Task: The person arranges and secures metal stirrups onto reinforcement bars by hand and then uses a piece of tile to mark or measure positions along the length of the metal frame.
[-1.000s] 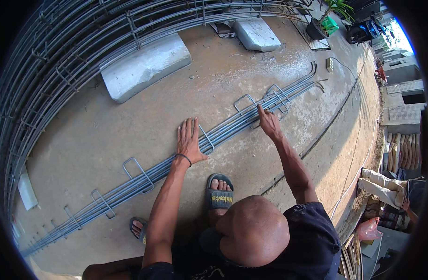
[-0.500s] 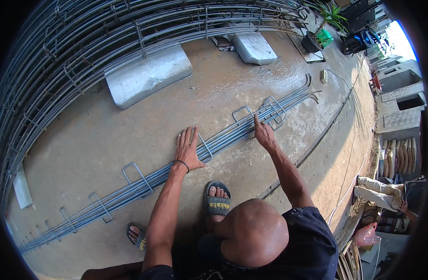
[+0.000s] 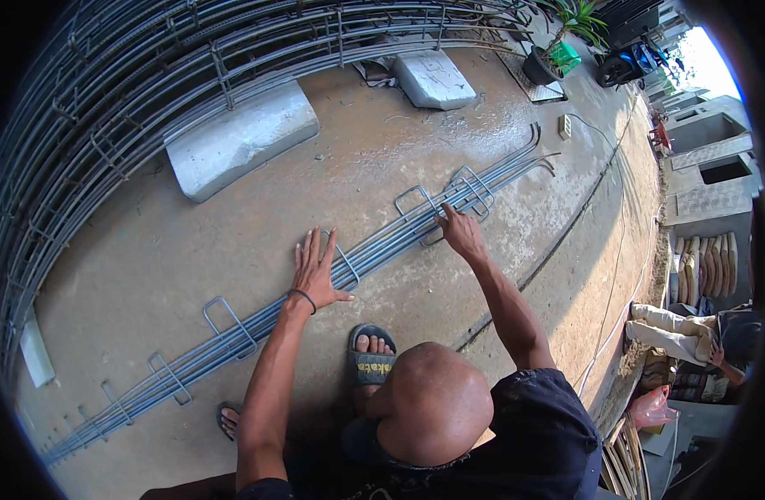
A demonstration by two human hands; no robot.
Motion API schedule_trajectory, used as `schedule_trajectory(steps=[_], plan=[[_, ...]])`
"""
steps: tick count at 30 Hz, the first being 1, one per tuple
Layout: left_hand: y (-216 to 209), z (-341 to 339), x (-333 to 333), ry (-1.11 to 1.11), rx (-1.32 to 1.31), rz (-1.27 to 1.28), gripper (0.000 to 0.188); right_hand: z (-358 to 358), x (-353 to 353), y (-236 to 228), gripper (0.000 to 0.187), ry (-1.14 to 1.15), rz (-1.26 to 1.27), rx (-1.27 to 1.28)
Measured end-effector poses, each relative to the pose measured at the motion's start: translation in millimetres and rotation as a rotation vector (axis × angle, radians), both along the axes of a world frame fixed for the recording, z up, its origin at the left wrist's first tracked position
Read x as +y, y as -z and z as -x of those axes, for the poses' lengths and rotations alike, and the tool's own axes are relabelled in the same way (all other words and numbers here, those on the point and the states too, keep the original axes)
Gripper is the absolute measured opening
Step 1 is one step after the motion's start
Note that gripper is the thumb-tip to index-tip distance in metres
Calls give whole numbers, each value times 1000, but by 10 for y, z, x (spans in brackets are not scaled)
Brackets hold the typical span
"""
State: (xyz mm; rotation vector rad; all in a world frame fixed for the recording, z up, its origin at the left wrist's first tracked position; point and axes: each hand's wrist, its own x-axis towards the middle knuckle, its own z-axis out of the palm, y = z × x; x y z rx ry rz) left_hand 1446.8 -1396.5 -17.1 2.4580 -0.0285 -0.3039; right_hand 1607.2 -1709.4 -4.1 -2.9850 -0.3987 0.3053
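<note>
Conc. floor (image 3: 149, 267) takes up most of the scene, shiny patches at the far side. Rebar cage (image 3: 224, 71) curves across the far L. Bundle of steel bars (image 3: 386, 244) lies on the floor, diag. from near L to far R, ends bent at far R; wire loops (image 3: 239, 320) sit along it, can't tell if each goes right round. Person in dark top (image 3: 532, 425) leans in from near side. Co-worker (image 3: 670, 333), pale trousers, well apart at R. Big grey block (image 3: 240, 142) under cage, far L; smaller block (image 3: 436, 79) to its R. Potted plant (image 3: 542, 67) far R. L hand (image 3: 316, 279) over mid bundle, just beside one loop, fingers fanned wide, thumb out to R, nothing visibly held; can't tell if palm presses. R hand (image 3: 463, 235) farther R at bars, near R-end loops, index out, other fingers bent; can't tell if gripping. Sandal (image 3: 372, 367) near, b/w arms. Dark wristband (image 3: 306, 297) on L wrist.
</note>
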Motion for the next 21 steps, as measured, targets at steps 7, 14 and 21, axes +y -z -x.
schedule_trajectory(steps=[7, 14, 21], plan=[[-551, -135, 773, 8, -163, -76, 76, -143, -217, 169, 55, 138, -133, -36], [-1877, -126, 2058, 255, -88, -457, 41, 172, 762, -517, 48, -55, -389, 31], [-2578, -414, 1913, 252, -452, -144, 38, 1464, 1270, -941, 43, -309, -636, 1343]])
